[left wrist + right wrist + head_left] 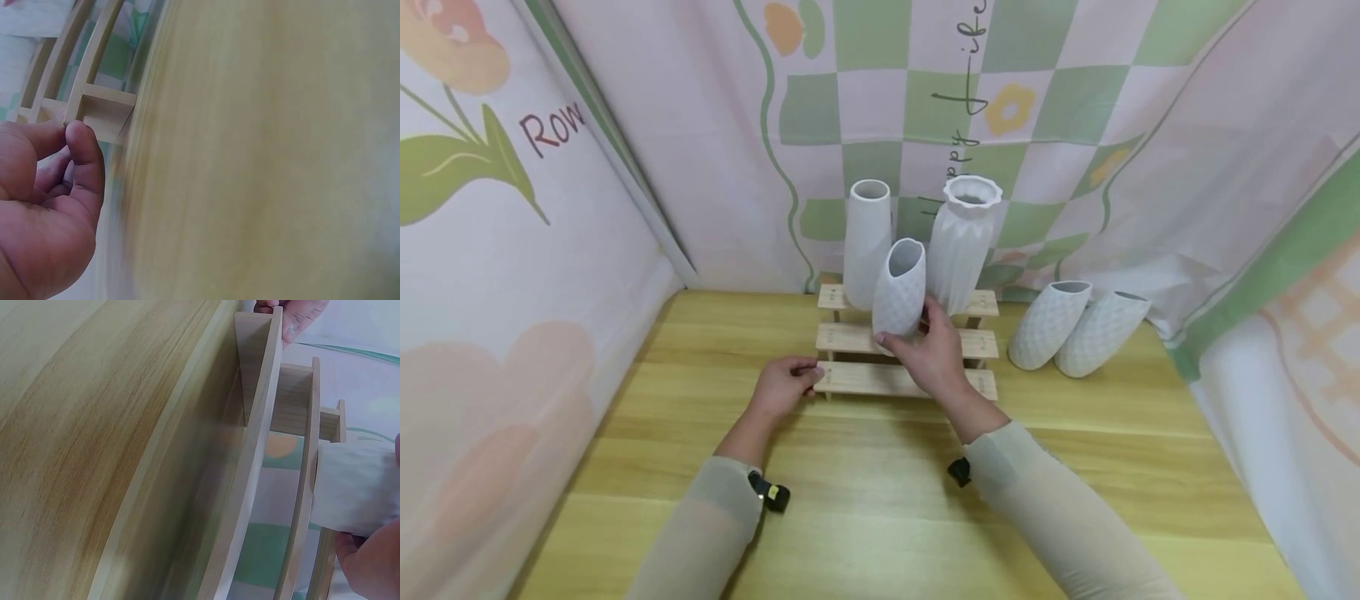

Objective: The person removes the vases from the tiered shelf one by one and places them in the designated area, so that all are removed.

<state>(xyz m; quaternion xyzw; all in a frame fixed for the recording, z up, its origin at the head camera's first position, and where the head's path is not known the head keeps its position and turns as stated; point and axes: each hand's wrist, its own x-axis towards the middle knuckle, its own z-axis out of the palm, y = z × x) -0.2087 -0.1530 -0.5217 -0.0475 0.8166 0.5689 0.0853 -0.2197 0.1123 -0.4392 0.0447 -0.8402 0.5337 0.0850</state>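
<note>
A small wooden three-step stand (865,379) is on the table near the back curtain. My right hand (934,354) grips the lower part of a white textured vase (898,287) with a slanted mouth, at the middle step. In the right wrist view the vase's base (353,487) meets the edge of that step. With thumb and fingers, my left hand (781,387) pinches the left end of the lowest step, also seen in the left wrist view as the stand's corner (75,103). On the top step are a plain tall vase (867,242) and a ribbed vase with a scalloped rim (961,242).
Two more white slanted-mouth vases, one (1048,327) and another (1101,335), lean close together on the table right of the stand. Printed curtains (715,150) enclose the wooden table (865,500) at the back and sides.
</note>
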